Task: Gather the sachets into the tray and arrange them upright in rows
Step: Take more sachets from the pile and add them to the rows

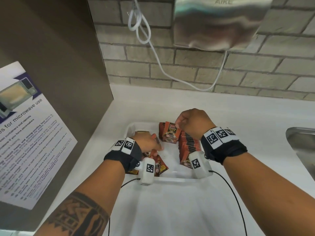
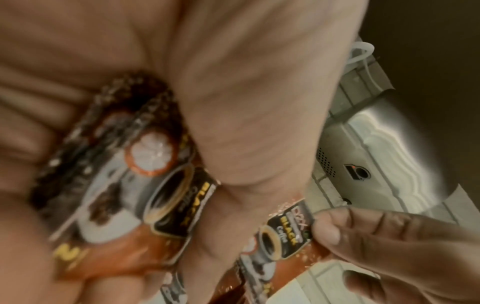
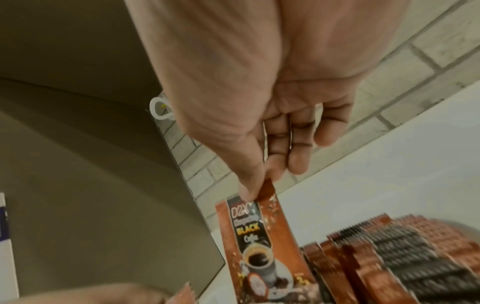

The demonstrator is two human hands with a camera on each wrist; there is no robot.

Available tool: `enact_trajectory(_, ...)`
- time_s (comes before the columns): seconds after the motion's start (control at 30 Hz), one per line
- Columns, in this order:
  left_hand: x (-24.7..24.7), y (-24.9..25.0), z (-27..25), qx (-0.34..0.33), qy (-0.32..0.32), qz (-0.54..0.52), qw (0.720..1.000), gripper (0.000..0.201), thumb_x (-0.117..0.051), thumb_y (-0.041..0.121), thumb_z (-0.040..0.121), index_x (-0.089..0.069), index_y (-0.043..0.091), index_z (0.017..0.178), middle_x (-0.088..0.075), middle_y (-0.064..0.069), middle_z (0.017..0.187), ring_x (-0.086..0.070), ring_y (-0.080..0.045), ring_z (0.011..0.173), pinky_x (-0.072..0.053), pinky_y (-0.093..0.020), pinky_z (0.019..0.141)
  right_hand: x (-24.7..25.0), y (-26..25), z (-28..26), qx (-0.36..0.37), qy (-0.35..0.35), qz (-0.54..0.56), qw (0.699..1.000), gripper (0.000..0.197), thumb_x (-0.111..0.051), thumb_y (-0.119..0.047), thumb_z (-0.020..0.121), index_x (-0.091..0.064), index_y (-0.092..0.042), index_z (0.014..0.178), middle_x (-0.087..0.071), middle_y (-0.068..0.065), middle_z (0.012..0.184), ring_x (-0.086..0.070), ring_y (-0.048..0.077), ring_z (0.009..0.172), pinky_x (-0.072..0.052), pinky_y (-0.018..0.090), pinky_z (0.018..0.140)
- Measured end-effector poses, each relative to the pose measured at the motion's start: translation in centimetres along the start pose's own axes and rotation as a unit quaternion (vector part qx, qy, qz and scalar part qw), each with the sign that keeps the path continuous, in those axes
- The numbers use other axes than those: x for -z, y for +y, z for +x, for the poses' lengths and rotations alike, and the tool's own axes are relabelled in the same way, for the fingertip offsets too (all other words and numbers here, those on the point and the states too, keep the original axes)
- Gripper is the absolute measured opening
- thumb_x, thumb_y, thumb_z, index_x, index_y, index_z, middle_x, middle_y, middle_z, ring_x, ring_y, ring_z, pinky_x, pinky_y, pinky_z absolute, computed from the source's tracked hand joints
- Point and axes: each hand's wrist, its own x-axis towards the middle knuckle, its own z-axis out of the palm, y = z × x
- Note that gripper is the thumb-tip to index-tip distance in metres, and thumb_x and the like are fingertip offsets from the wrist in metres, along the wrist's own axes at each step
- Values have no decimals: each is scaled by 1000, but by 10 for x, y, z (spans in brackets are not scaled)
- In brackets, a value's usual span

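A shallow white tray (image 1: 172,178) lies on the white counter. A row of upright orange-brown coffee sachets (image 1: 188,147) (image 3: 389,257) stands along its right side. Above the tray's far end, my right hand (image 1: 178,124) (image 3: 255,191) pinches the top edge of one sachet (image 1: 170,133) (image 3: 259,236) (image 2: 280,232), which hangs upright. My left hand (image 1: 156,144) is low in the tray's left half, its fingers curled round a small bunch of sachets (image 2: 155,195). More loose sachets (image 1: 158,165) lie under the left wrist.
A brown panel (image 1: 59,65) with a microwave notice (image 1: 25,133) closes off the left. The brick wall behind carries a steel hand dryer (image 1: 219,23) with a hanging white cord (image 1: 153,48). A steel sink edge (image 1: 301,147) is at the right.
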Motion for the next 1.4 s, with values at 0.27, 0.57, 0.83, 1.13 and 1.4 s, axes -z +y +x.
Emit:
enact_trajectory(0.27, -15, 38, 3, -4, -54, 148, 988, 33, -62, 47, 93, -63, 19, 76, -57, 11, 67, -49, -5, 62, -33, -21, 55, -30, -2, 13, -72, -53, -102, 991, 19, -66, -18, 80, -76, -33, 74, -70, -10, 92, -63, 17, 97, -55, 36, 91)
enact_trajectory(0.57, -23, 35, 32, -13, -116, 97, 988, 41, -62, 41, 94, -77, 4, 96, -66, 11, 67, -55, -11, 65, -47, -27, 71, -43, 3, 25, -82, -74, -162, 981, 17, -61, -25, 88, -76, -34, 91, -66, -7, 111, -58, 18, 110, -48, 37, 99)
enact_trajectory(0.83, -21, 35, 36, 7, -116, 97, 988, 35, -62, 44, 93, -73, 13, 83, -61, 18, 47, -52, -9, 57, -42, -24, 61, -42, 6, 30, -77, -86, -144, 983, 26, -64, -17, 86, -66, -37, 69, -67, -13, 101, -59, 15, 106, -45, 37, 100)
enact_trajectory(1.13, -22, 38, 34, 22, -113, 95, 989, 34, -62, 44, 93, -70, 20, 70, -64, 13, 59, -53, -7, 57, -41, -22, 58, -36, 8, 31, -80, -88, -114, 986, 21, -68, -19, 86, -66, -36, 74, -58, -18, 88, -59, 13, 106, -43, 38, 103)
enact_trajectory(1.4, -10, 36, 21, 23, -117, 29, 992, 20, -67, 29, 90, -77, 12, 90, -74, 6, 72, -57, -13, 64, -45, -19, 55, -27, 11, 28, -75, -51, -36, 995, 22, -67, -15, 85, -66, -34, 75, -65, -17, 86, -63, 13, 97, -49, 38, 98)
